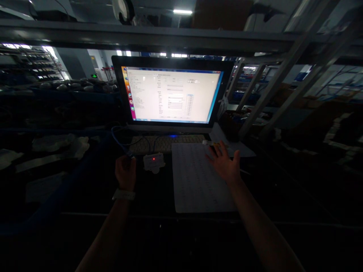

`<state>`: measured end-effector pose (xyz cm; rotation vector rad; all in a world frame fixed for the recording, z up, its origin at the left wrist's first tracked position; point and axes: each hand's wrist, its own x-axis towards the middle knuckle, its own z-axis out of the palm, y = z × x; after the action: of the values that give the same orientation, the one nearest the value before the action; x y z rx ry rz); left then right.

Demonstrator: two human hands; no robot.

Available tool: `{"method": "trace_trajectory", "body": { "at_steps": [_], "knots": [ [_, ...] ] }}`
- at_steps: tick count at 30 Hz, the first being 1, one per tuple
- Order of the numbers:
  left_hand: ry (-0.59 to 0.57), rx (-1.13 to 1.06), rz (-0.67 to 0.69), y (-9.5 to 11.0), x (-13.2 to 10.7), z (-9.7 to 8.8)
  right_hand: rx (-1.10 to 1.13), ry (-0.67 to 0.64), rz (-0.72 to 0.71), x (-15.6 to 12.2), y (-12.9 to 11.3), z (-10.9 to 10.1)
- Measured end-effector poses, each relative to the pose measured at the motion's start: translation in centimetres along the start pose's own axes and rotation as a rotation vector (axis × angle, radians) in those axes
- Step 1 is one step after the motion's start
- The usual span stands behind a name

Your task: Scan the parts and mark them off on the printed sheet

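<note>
My left hand (125, 172) is closed around the end of a blue cable (117, 141), which loops up toward the keyboard. Just right of it lies a small white device (154, 161) with a lit red light. My right hand (225, 164) is spread with its fingers apart over the upper right of a printed paper sheet (195, 181). A pen-like item (210, 143) lies by its fingertips; whether they touch it I cannot tell. Behind both hands is a pale keyboard (161, 143), partly covered by the sheet.
A lit monitor (172, 94) showing a form window stands behind the keyboard. To the left, a dark blue bin (93, 166) holds several white parts (53, 142). Metal frame bars (278, 87) rise at the right, and a shelf beam (159, 36) crosses above.
</note>
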<state>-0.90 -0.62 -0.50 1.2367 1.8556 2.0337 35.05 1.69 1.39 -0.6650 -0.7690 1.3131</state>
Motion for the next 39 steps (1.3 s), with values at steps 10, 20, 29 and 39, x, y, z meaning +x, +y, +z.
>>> {"method": "trace_trajectory", "body": {
  "at_steps": [10,20,29,39],
  "knots": [
    [0.007,0.011,0.019,-0.12,-0.02,-0.03,-0.055,-0.107,-0.019,-0.05,0.09,-0.21],
    [0.003,0.032,0.048,-0.46,0.07,-0.09,0.018,-0.112,0.002,-0.1,0.14,-0.14],
    [0.011,0.005,0.01,-0.26,0.03,0.04,-0.011,-0.157,-0.006,-0.1,0.16,-0.2],
    [-0.002,0.008,0.012,0.01,0.01,-0.09,-0.06,-0.128,-0.027,-0.22,0.08,0.06]
  ]
}}
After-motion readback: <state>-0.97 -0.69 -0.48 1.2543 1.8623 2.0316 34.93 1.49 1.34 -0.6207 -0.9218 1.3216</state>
